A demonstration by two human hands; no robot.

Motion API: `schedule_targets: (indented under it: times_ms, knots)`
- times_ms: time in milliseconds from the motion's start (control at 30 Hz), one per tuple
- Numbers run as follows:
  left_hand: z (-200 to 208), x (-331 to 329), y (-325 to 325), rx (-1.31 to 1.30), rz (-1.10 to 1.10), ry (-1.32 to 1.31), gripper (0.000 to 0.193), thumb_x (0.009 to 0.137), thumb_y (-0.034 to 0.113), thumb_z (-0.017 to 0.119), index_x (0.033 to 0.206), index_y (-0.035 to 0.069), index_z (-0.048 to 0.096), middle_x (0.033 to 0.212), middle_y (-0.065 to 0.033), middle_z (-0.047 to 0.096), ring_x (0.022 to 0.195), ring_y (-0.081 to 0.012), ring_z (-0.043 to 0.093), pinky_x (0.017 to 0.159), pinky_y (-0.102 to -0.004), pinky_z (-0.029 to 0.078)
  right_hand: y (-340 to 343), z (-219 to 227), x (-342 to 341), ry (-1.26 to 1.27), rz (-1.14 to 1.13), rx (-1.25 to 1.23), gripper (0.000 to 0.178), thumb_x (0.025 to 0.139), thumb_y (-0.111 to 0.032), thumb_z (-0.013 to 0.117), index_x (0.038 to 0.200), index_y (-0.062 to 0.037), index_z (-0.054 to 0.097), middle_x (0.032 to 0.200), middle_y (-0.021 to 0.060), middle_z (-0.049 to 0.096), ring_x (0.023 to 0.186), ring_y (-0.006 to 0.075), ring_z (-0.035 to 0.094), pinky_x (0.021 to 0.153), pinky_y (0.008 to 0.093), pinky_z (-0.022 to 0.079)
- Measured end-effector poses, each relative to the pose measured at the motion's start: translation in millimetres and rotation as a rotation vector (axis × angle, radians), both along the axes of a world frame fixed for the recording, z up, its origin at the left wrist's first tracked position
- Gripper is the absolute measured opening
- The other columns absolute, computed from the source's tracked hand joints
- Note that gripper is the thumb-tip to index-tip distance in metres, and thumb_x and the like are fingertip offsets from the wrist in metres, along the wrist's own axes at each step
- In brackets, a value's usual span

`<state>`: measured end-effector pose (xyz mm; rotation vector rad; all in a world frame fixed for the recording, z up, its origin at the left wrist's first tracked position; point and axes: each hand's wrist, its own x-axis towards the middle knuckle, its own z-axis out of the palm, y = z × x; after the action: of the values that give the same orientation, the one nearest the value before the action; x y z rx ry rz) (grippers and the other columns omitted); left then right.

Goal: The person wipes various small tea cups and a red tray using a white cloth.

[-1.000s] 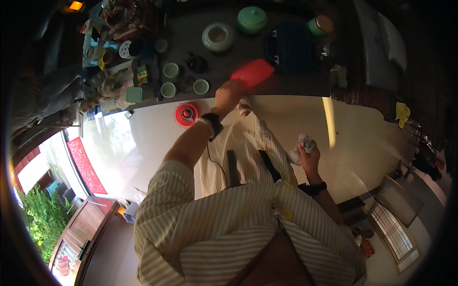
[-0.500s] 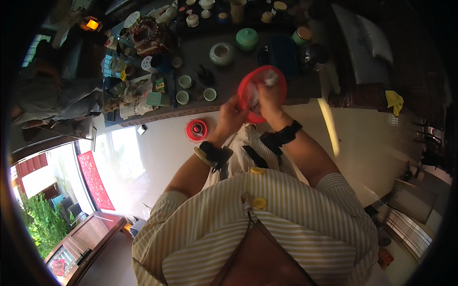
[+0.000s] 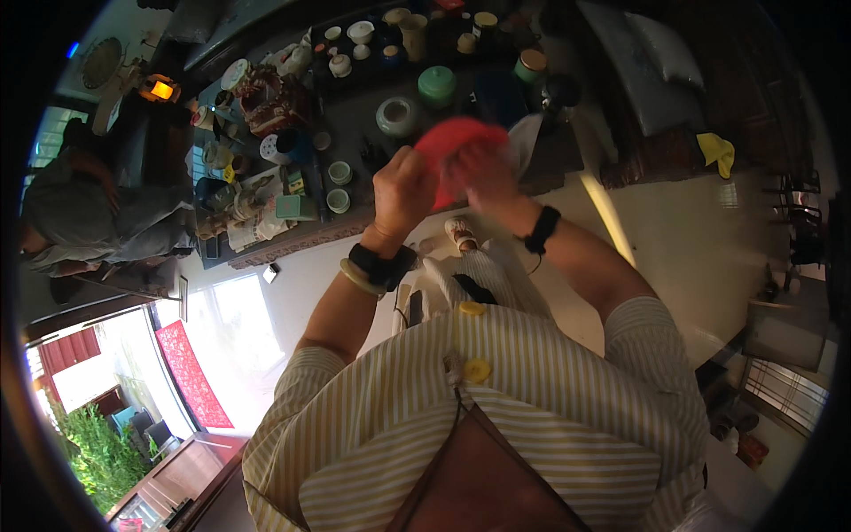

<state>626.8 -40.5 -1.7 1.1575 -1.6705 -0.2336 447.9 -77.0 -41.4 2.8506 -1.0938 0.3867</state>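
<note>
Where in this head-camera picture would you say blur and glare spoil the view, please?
Head view: the right hand and the red disc it holds with the left hand are motion-smeared; the glossy floor throws bright glare; fisheye bends the table edge.

Both hands (image 3: pixel 403 191) (image 3: pixel 483 177) raised together, fingers curled shut.

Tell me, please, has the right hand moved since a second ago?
Yes. The right hand has risen from beside the hip to the red disc, held with the left hand before the dark table.
</note>
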Motion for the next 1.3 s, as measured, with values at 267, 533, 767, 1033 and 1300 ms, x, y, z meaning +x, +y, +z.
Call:
schedule_targets:
  times_ms: [267,533,767,1033,1300]
  knots:
    - [-0.7,-7.3,-11.2,0.122,0.039,0.122,0.014,0.072,-0.003,0.059,0.071,0.003,0.046,0.063,-0.0129,0.048,0.053,-0.0255,0.046,0.05,-0.0317,0.039,13.6,39.5,-7.4,-1.122,-0.443,0.489,0.028,0.078,-0.011,0.062,0.104,-0.0003,0.06,0.094,0.02,0.065,0.097,0.0307,0.063,0.081,0.0429,0.051]
    - [4.8,25.1,-7.9,0.053,0.049,0.073,0.013,0.073,-0.002,0.058,0.071,0.002,0.046,0.057,-0.0066,0.043,0.053,-0.0109,0.04,0.049,-0.0265,0.037,15.3,98.4,-23.3,0.0,-0.335,0.699,0.032,0.07,-0.01,0.066,0.102,-0.0042,0.065,0.097,0.0191,0.064,0.09,0.035,0.062,0.078,0.042,0.05]
    - [10.2,-2.9,-7.7,0.214,0.038,0.266,0.016,0.071,-0.001,0.057,0.068,0.002,0.042,0.057,-0.0042,0.039,0.056,-0.0083,0.037,0.05,-0.0258,0.035,4.7,6.0,-4.8,-0.069,-0.21,0.06,0.035,0.075,-0.013,0.064,0.111,-0.0127,0.061,0.11,0.0094,0.061,0.111,0.0298,0.052,0.094,0.0431,0.043]
    - [-22.8,4.7,7.1,0.248,0.15,0.37,0.02,0.071,0.001,0.059,0.067,0.004,0.039,0.057,-0.0018,0.035,0.056,-0.0106,0.033,0.049,-0.0279,0.033,-2.2,16.3,8.3,-1.456,-0.333,1.059,0.024,0.087,-0.017,0.061,0.104,-0.0001,0.06,0.09,0.0111,0.068,0.084,0.0168,0.067,0.064,0.0287,0.056]
    - [3.8,52.5,11.1,0.115,0.217,0.242,0.018,0.073,-0.002,0.057,0.067,0.004,0.041,0.056,-0.0037,0.037,0.055,-0.0085,0.035,0.048,-0.0258,0.034,6.1,78.5,14.6,0.408,-0.053,0.692,0.037,0.071,-0.006,0.064,0.108,-0.007,0.064,0.108,0.0143,0.064,0.103,0.0311,0.06,0.083,0.0398,0.049]
